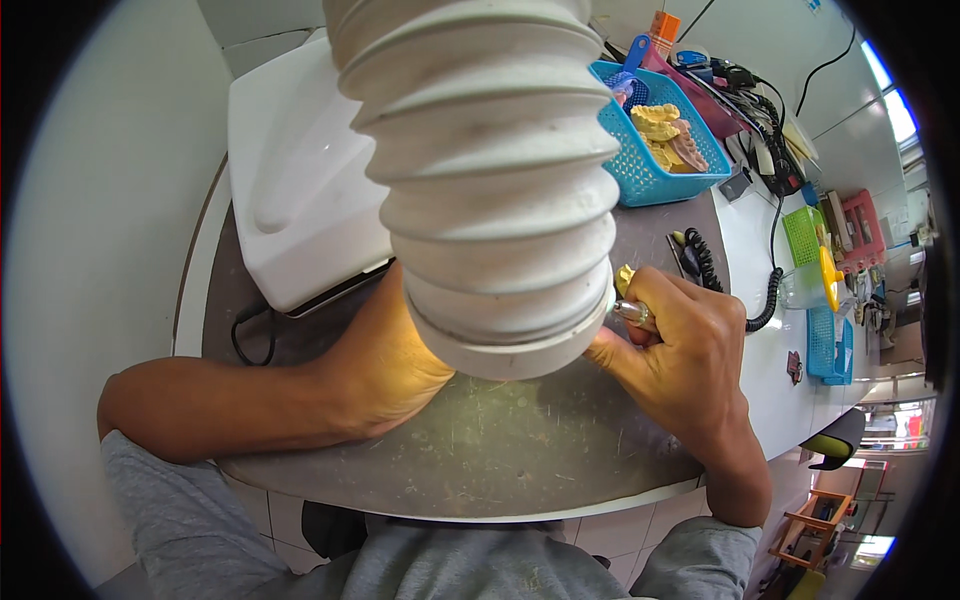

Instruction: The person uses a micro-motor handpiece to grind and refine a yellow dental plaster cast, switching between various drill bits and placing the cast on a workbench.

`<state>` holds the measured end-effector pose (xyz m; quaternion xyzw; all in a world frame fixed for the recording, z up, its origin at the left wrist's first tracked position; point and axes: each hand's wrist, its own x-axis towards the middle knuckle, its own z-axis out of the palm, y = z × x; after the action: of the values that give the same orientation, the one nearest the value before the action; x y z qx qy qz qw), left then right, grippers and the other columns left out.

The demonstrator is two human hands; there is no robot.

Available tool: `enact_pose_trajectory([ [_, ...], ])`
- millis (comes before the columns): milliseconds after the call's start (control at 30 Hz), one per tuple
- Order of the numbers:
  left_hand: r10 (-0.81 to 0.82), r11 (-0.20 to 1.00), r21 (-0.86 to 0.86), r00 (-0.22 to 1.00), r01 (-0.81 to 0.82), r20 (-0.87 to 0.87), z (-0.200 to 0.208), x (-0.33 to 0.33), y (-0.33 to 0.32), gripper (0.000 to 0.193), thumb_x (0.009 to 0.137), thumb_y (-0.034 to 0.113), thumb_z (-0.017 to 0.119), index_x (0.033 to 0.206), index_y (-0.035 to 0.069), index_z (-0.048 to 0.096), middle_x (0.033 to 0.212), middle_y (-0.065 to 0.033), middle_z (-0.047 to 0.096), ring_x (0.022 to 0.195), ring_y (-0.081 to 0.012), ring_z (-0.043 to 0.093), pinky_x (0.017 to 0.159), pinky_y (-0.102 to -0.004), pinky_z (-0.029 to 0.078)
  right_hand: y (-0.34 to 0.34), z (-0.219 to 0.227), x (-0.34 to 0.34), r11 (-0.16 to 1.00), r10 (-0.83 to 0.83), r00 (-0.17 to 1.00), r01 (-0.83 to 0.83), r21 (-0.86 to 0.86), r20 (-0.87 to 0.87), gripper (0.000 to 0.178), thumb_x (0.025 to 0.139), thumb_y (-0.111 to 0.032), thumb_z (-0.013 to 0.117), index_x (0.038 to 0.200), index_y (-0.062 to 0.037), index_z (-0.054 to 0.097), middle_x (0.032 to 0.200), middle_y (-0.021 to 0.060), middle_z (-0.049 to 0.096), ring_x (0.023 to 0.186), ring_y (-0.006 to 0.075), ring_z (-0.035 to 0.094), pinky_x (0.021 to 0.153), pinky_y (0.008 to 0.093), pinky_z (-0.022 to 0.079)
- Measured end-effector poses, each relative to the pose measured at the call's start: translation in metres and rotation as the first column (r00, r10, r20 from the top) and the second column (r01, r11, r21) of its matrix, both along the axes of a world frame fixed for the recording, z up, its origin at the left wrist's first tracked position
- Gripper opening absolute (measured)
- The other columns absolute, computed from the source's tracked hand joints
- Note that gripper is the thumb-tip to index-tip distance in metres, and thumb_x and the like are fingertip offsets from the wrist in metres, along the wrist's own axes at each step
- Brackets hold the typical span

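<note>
My right hand [690,350] is closed around a metal rotary handpiece [634,312], whose tip points left behind the wide white corrugated hose [495,200]. A black coiled cord [768,302] shows beside that hand. My left hand [395,375] reaches in from the left; its fingers are hidden behind the hose, so what they hold, if anything, does not show. Just above the handpiece, a small yellow piece [625,277] peeks out between the hose and my right index finger.
A white box-shaped unit [310,170] stands at the left of the grey worktop [480,450]. At the back right, a blue basket [675,188] holds yellow and pink dental casts. Tangled cables [765,120] and a black coiled cord [705,260] lie near it.
</note>
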<state>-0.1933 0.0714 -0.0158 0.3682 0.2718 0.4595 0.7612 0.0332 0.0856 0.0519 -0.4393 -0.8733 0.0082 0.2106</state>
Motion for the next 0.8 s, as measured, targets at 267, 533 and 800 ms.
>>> enact_pose_trajectory([
  [267,-0.039,0.995,-0.082,0.969,0.061,0.244,0.0032,-0.0028,-0.0015,0.026,0.1,0.005,0.066,0.125,0.0,0.06,0.13,-0.0161,0.061,0.119,-0.0196,0.064,0.108,-0.0284,0.052,-0.0001,-0.0024,0.0002,0.999,0.029,1.0,-0.029,0.029,0.004,0.06,0.076,-0.057,0.082,0.065,-0.0083,0.048,0.055,0.0044,0.05,0.044,0.022,0.053,0.041,0.0355,0.039],
  [533,-0.044,0.973,-0.207,0.96,0.105,0.278,0.0018,-0.0073,-0.0023,0.061,0.095,0.003,0.071,0.148,0.008,0.043,0.146,-0.0074,0.053,0.134,-0.0188,0.052,0.115,-0.0399,0.044,0.0017,-0.008,-0.0012,0.999,0.037,0.999,-0.036,0.035,-0.016,0.057,0.078,-0.054,0.081,0.066,-0.0083,0.049,0.056,0.0043,0.049,0.044,0.0223,0.052,0.041,0.0359,0.039],
  [800,-0.046,0.982,-0.167,0.97,0.088,0.239,-0.0012,-0.0037,-0.0017,0.062,0.095,0.003,0.071,0.149,0.008,0.041,0.145,-0.0075,0.053,0.134,-0.0196,0.051,0.115,-0.0405,0.044,0.0015,-0.0071,-0.0001,0.999,0.031,0.999,-0.03,0.031,-0.015,0.057,0.078,-0.054,0.081,0.067,-0.0079,0.049,0.056,0.0047,0.049,0.044,0.0222,0.052,0.041,0.0364,0.039],
])
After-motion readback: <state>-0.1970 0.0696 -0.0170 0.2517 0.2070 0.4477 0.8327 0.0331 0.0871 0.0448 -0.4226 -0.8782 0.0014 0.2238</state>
